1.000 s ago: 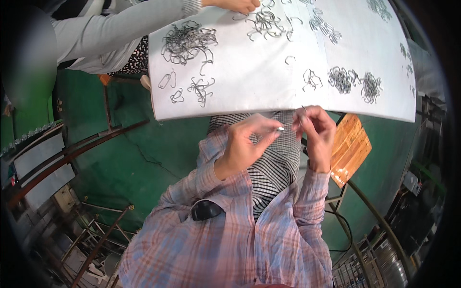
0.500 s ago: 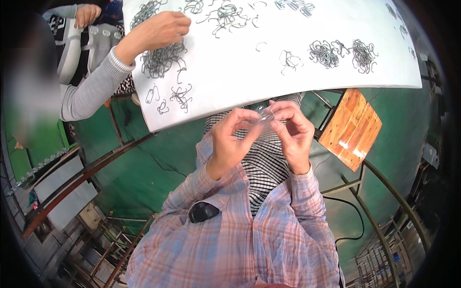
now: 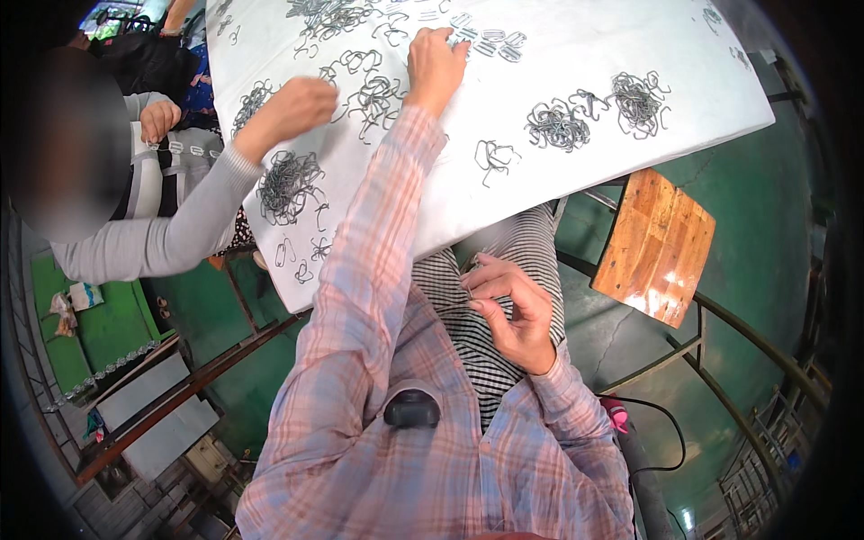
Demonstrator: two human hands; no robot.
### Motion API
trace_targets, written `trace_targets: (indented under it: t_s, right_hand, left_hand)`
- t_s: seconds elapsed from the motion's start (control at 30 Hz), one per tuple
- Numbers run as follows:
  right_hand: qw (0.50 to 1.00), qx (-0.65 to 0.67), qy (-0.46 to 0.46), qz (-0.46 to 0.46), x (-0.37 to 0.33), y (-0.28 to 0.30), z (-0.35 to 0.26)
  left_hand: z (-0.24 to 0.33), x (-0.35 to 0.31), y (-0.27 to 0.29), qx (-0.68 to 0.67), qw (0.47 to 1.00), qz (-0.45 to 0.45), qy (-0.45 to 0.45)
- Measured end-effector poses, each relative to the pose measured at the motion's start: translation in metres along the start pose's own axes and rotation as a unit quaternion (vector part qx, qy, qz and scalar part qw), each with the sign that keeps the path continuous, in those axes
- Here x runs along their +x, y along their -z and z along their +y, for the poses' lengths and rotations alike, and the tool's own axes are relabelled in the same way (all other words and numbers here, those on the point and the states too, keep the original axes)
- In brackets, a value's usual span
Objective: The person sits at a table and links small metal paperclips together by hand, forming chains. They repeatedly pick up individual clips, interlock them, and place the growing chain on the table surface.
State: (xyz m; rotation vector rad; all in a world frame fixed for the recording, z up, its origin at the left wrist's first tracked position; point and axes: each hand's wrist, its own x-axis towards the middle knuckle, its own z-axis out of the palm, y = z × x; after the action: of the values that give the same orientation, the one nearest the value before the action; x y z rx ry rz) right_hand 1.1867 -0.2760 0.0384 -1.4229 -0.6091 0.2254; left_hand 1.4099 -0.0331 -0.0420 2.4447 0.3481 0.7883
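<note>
My left hand reaches far across the white tabletop. Its fingers are apart and come down beside a group of flat, looped metal pieces; the fingertips partly face away. Over my lap, my right hand is closed in a pinch on a small metal wire piece, mostly hidden by the fingers. Beyond my left forearm lies a heap of bent wire hooks. Two more piles of wire hooks lie to the right, with a few loose hooks nearer me.
At left, a co-worker's hand hovers over the table, above a dense hook pile. The co-worker's other hand holds a linked metal strip. A wooden stool stands right of my legs, beside metal frames.
My left hand has left my right hand and stretched forward onto the table. My right hand has lowered slightly over my lap, still pinching. The view has shifted.
</note>
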Motion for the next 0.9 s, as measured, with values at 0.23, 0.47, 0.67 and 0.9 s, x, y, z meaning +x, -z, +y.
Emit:
trace_targets:
  t_s: [0.23, 0.47, 0.67, 0.9]
  right_hand:
    - [1.000, 0.006, -0.006, 0.000, -0.004, 0.003, 0.003]
    - [1.000, -0.016, -0.010, 0.000, 0.002, 0.003, 0.009]
    - [0.997, -0.082, 0.002, 0.007, 0.010, -0.007, 0.014]
    - [0.993, -0.119, -0.003, -0.002, 0.006, -0.017, 0.015]
  left_hand:
    - [0.016, -0.019, 0.039, -0.071, 0.986, -0.125, 0.087]
    - [0.070, -0.152, 0.176, -0.378, 0.838, -0.279, 0.277]
    - [0.099, -0.185, 0.213, -0.384, 0.844, -0.261, 0.269]
    - [0.096, -0.199, 0.225, -0.293, 0.907, -0.213, 0.213]
